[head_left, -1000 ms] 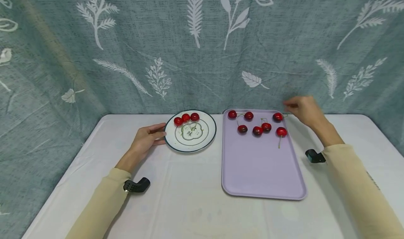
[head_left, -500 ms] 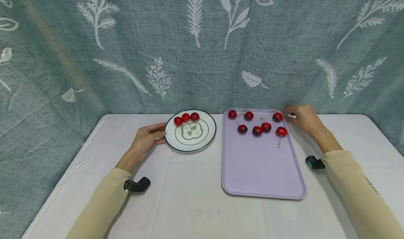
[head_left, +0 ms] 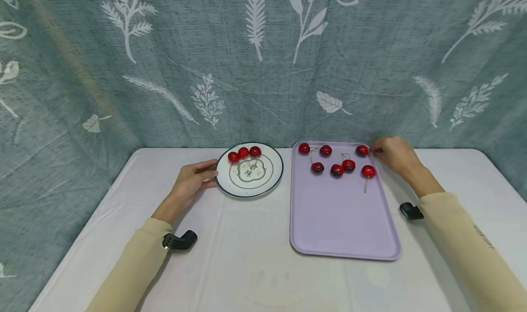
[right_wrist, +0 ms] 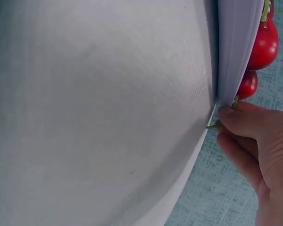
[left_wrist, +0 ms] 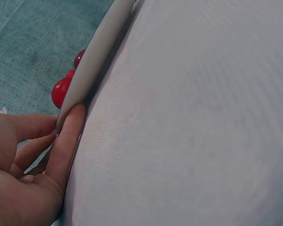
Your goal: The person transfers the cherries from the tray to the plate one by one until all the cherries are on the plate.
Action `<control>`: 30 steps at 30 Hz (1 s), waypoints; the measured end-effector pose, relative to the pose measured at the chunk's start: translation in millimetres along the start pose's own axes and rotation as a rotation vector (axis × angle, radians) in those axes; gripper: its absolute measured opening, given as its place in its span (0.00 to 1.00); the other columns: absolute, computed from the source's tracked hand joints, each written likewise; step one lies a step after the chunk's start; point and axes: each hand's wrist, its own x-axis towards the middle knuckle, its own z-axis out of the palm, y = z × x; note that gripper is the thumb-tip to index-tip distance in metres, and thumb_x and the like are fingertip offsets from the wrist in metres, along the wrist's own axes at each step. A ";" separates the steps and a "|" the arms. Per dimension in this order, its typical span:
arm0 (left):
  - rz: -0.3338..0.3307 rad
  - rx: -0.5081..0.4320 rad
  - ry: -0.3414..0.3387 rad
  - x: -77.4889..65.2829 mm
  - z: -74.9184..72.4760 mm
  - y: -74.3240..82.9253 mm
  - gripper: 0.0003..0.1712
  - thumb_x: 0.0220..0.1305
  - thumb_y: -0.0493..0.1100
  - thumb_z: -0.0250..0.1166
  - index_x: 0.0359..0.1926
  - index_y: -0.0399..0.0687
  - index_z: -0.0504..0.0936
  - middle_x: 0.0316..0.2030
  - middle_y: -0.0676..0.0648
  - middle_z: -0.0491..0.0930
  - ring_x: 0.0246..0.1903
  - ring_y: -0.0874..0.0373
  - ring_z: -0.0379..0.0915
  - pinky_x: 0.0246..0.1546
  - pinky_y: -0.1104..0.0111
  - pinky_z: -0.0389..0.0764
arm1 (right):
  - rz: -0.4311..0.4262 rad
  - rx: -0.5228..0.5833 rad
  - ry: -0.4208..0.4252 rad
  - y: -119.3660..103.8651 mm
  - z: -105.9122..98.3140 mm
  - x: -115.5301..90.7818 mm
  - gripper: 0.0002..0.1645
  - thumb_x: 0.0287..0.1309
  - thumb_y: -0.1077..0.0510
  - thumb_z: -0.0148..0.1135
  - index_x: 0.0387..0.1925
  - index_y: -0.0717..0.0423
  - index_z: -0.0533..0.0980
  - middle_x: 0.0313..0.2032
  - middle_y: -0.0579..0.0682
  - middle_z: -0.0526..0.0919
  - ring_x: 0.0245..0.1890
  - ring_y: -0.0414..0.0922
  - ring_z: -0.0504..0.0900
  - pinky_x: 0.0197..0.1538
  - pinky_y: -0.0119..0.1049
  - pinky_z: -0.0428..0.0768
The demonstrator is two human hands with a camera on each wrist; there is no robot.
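Note:
My left hand [head_left: 190,184] pinches the left rim of a white plate [head_left: 224,180] with a dark edge. In the left wrist view, a finger [left_wrist: 68,141] reaches under the plate's rim. Several red cherries [head_left: 233,157] sit at the plate's back. At the back right corner of a lilac tray [head_left: 343,216], my right hand [head_left: 396,155] pinches the stem of a dark red cherry [head_left: 362,150], which still lies on the tray. In the right wrist view, a green stem end [right_wrist: 211,126] sticks out beside the thumb [right_wrist: 240,122].
Several other stemmed cherries lie in the tray's back half, among them one cherry [head_left: 368,171] just in front of the corner one. Behind the white-covered table [head_left: 247,239] hangs a green leaf-patterned curtain [head_left: 271,97], close to the tray's back edge.
My right hand has come down beside the tray's corner and taken the corner cherry's stem between its fingers. The left hand and the plate have stayed in place.

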 end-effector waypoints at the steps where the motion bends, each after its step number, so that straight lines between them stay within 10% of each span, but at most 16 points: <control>1: -0.001 0.004 -0.001 0.1 0.4 -0.3 0.29 0.69 0.32 0.58 0.70 0.36 0.66 0.68 0.36 0.64 0.49 0.59 0.77 0.45 0.71 0.85 | 0.004 -0.002 -0.001 0.0 -0.3 -0.2 0.07 0.53 0.72 0.66 0.35 0.68 0.85 0.36 0.65 0.85 0.39 0.61 0.83 0.44 0.57 0.83; 17: -0.006 -0.001 0.003 1.6 1.3 -4.7 0.29 0.68 0.32 0.58 0.69 0.35 0.66 0.67 0.35 0.65 0.45 0.62 0.79 0.45 0.70 0.86 | 0.320 0.371 0.024 -18.7 -28.4 2.8 0.16 0.62 0.59 0.66 0.45 0.68 0.83 0.40 0.64 0.86 0.37 0.53 0.87 0.38 0.45 0.87; 23: -0.002 0.005 0.012 1.6 2.4 -2.5 0.29 0.68 0.32 0.58 0.69 0.35 0.66 0.67 0.35 0.65 0.45 0.61 0.79 0.45 0.69 0.86 | 0.491 0.905 -0.029 -35.6 -33.4 14.1 0.25 0.64 0.63 0.63 0.59 0.75 0.72 0.32 0.44 0.88 0.31 0.32 0.86 0.49 0.37 0.86; 30: -0.002 -0.006 0.006 0.5 0.8 0.0 0.29 0.69 0.32 0.58 0.70 0.35 0.66 0.67 0.34 0.64 0.45 0.62 0.79 0.45 0.71 0.85 | 0.610 1.390 -0.144 -57.5 -32.8 32.1 0.30 0.66 0.71 0.55 0.67 0.73 0.62 0.33 0.45 0.87 0.36 0.37 0.87 0.53 0.32 0.83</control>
